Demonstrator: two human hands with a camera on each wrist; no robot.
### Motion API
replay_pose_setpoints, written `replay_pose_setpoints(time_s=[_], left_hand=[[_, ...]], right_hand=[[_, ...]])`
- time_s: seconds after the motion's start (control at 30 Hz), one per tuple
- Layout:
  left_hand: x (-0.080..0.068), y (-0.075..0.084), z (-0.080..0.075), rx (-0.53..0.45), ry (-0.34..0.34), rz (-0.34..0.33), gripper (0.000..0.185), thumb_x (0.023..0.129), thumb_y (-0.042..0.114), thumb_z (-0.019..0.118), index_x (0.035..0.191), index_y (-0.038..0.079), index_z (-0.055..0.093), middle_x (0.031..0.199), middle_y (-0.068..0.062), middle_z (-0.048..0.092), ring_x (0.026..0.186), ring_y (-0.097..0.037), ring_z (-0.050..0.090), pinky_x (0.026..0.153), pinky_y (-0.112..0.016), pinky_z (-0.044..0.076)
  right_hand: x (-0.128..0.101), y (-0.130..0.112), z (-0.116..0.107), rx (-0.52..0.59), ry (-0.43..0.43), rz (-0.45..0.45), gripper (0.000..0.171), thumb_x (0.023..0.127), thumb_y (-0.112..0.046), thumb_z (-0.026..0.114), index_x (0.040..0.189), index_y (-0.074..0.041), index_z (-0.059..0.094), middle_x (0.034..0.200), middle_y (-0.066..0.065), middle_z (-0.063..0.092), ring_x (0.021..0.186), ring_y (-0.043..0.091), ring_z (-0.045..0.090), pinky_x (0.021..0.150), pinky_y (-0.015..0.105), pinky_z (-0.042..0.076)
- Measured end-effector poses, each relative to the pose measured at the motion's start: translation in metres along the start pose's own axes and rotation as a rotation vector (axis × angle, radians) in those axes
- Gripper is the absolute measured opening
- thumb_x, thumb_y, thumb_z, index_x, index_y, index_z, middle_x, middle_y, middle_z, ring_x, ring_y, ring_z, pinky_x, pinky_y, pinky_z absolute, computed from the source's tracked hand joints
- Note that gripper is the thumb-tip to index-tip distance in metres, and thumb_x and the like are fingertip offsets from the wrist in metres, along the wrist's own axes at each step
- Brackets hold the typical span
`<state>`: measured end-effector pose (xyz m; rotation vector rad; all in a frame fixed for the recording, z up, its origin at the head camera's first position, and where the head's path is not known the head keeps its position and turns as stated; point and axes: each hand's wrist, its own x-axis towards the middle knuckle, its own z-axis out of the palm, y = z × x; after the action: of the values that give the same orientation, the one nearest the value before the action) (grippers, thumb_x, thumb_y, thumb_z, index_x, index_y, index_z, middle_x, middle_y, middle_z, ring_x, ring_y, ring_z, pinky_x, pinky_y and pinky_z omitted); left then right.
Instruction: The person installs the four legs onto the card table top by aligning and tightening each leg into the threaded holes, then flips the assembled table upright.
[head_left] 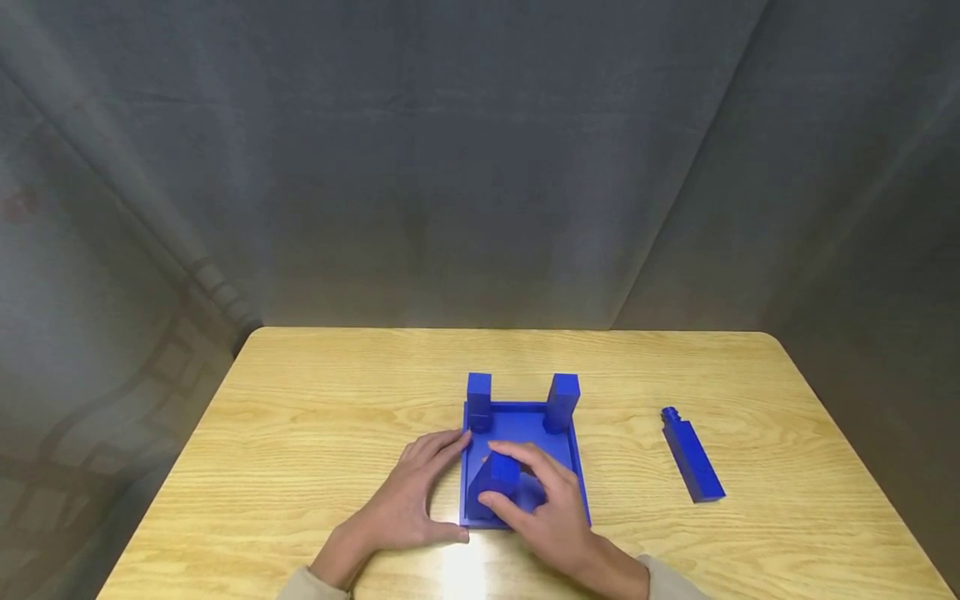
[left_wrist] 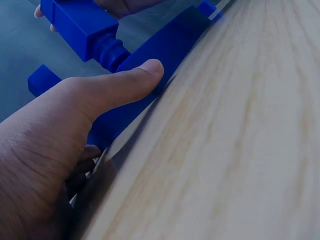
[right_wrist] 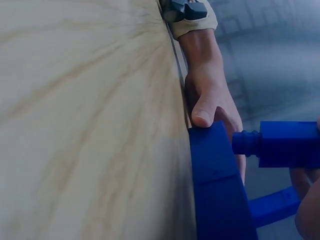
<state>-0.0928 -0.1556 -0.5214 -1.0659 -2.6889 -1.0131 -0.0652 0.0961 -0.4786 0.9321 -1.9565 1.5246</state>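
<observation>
A shallow blue square tray (head_left: 520, 407) with a raised rim lies on the table. Two blue square posts, a left one (head_left: 479, 392) and a right one (head_left: 564, 392), stand upright at its far corners. My right hand (head_left: 551, 508) grips a third blue post (head_left: 504, 473) between thumb and fingers over the near left part. Its threaded end (right_wrist: 246, 143) points down at the tray; whether it touches cannot be told. My left hand (head_left: 408, 496) holds the tray's near left corner, thumb (left_wrist: 145, 75) against the near side, fingers along the left side.
Another blue post (head_left: 693, 458) with a threaded end lies on its side on the wooden table (head_left: 337, 392), to the right of the tray. Dark grey curtains (head_left: 480, 167) hang behind the table and at both sides.
</observation>
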Motion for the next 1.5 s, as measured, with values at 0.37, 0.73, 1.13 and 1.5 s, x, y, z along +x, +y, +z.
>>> replay_pose_setpoints(time_s=[0.37,0.73,1.13,1.5], left_hand=[[0.0,0.0,0.0,-0.001,-0.004,-0.01,0.125,0.075,0.067,0.095,0.174,0.016,0.039,0.172,-0.008,0.046,0.153,-0.034,0.046,0.121,-0.069,0.044],[0.0,-0.001,0.0,0.004,-0.001,-0.012,0.124,0.076,0.07,0.093,0.174,0.016,0.039,0.172,-0.008,0.046,0.153,-0.033,0.046,0.121,-0.069,0.044],[-0.001,0.0,0.0,-0.006,-0.012,-0.029,0.125,0.075,0.07,0.093,0.174,0.017,0.038,0.173,-0.008,0.045,0.154,-0.033,0.046,0.121,-0.07,0.044],[0.001,-0.001,-0.001,-0.006,-0.001,-0.015,0.126,0.074,0.069,0.095,0.173,0.015,0.04,0.173,-0.007,0.046,0.153,-0.033,0.047,0.121,-0.069,0.044]], right_hand=[[-0.001,0.006,0.0,-0.019,-0.001,-0.01,0.047,0.102,-0.028,0.084,0.137,0.0,0.07,0.116,0.018,0.078,0.102,0.017,0.076,0.094,0.022,0.064],[0.001,0.005,-0.003,-0.046,-0.091,0.007,0.048,0.098,-0.022,0.088,0.14,-0.006,0.071,0.122,0.012,0.078,0.109,0.02,0.075,0.101,0.021,0.06],[0.007,0.004,-0.005,-0.038,-0.172,0.002,0.046,0.097,-0.022,0.088,0.138,-0.007,0.073,0.125,0.009,0.077,0.114,0.022,0.075,0.105,0.027,0.06],[0.008,0.007,-0.01,0.003,-0.235,-0.055,0.056,0.095,0.007,0.055,0.149,-0.007,0.068,0.132,0.011,0.073,0.121,0.025,0.071,0.104,0.038,0.061]])
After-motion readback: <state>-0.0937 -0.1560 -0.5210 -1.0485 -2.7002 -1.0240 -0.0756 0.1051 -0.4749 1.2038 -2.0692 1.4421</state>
